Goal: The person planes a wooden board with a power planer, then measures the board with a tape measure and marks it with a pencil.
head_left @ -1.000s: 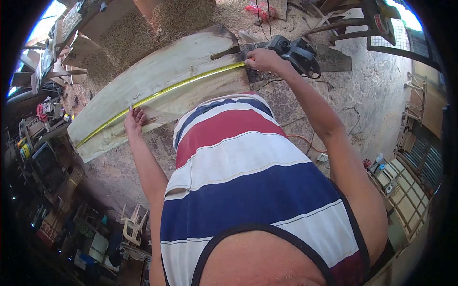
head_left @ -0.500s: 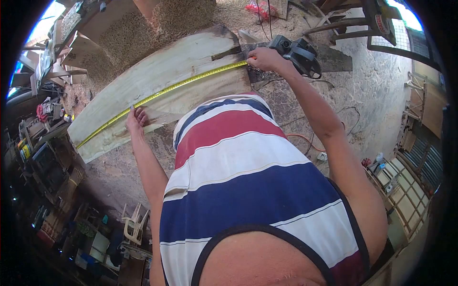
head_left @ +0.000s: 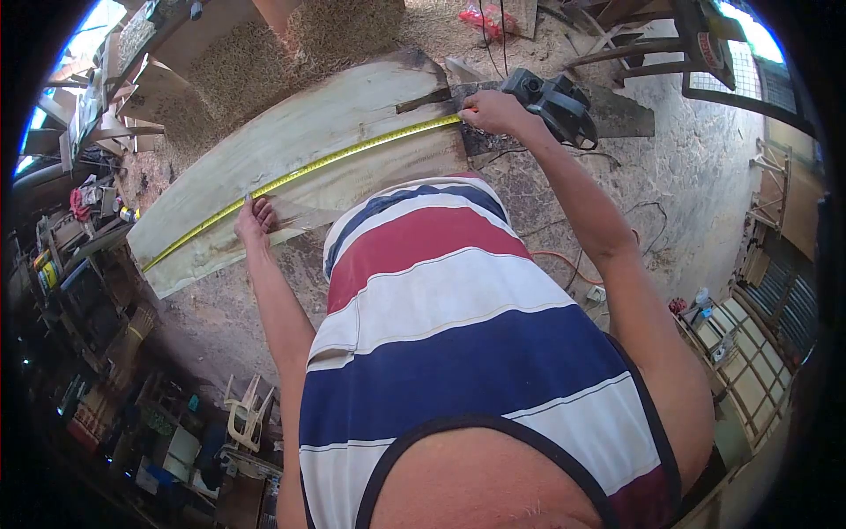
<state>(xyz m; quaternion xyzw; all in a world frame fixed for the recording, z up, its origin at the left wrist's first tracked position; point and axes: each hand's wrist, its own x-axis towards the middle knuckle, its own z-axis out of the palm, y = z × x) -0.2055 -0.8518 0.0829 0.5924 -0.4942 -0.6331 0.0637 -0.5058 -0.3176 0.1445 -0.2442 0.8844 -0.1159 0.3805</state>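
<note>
A long pale wooden slab [head_left: 352, 101] with a curved far edge lies in front of me. Stretched along it is the yellow blade of a tape measure [head_left: 344, 154], running from the slab's narrow left end to its right edge. My right hand [head_left: 493, 113] is closed around the tape measure at the right edge, and a bit of orange shows at the fingertips. My left hand [head_left: 255, 219] rests at the blade's near edge, left of the middle, fingers curled. A small greyish tip shows at those fingers, too small to name.
Just beyond my right hand stands a dark power tool [head_left: 551, 101] with a cord. Wood shavings [head_left: 238, 79] are heaped behind the slab. A red plastic bag [head_left: 483, 16] lies farther back. A pale plastic chair [head_left: 249, 413] and clutter are at lower left.
The view has shifted slightly. Both hands and the stretched tape measure keep their places on the slab.
</note>
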